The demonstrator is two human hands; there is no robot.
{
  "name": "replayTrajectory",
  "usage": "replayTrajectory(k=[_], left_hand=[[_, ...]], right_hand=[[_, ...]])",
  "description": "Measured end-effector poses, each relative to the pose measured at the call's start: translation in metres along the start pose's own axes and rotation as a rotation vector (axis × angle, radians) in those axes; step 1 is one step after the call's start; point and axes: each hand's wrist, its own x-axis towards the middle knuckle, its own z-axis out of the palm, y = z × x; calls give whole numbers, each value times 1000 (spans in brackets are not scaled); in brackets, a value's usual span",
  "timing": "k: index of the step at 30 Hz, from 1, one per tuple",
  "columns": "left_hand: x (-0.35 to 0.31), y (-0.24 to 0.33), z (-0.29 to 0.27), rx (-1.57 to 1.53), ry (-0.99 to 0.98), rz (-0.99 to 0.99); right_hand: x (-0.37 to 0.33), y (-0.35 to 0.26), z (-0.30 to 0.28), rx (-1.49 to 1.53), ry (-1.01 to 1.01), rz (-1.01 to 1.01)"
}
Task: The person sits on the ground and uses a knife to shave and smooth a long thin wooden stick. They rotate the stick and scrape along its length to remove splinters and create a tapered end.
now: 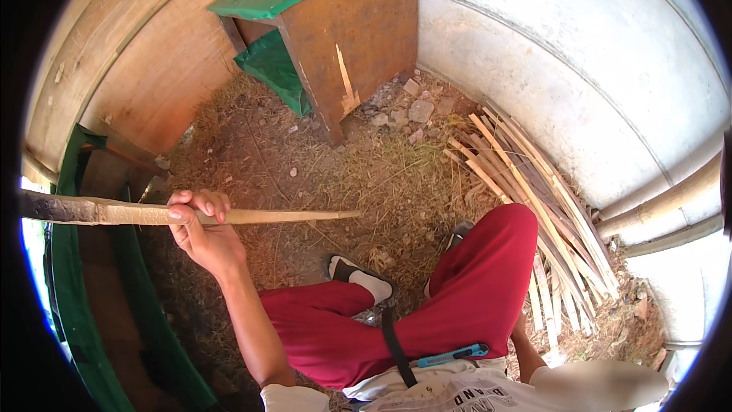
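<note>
Your left hand clamps its fingers round the stick, long axis left-to-right, tapered end rightward; your right hand is hidden.

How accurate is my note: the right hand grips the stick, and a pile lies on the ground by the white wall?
One error: the left hand grips the stick, as the head view shows. A pile lies on the ground by the white wall.

Bright daylight whitens the pale wall; straight edges bow.
</note>
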Motion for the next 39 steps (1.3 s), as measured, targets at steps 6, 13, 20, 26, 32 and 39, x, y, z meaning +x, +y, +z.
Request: replayTrajectory(k=[6, 13, 20, 26, 32, 39], left_hand=[[-3, -9, -23, 38, 120, 31], [-5, -24, -43, 74, 214, 7], [-7, -33, -63, 136, 282, -3], [-1, -37, -66, 249, 413, 56], [7, -47, -69, 359, 546, 144], [5, -37, -105, 536, 508, 51]], right_hand=[[21, 24, -25, -359, -162, -96], [29, -13, -37, -261, -153, 32], [100, -102, -139, -45, -68, 80], [265, -338, -245, -60, 306, -404], [403, -488, -164, -530, 166, -585], [487, -595, -19, -349, 34, -472]])
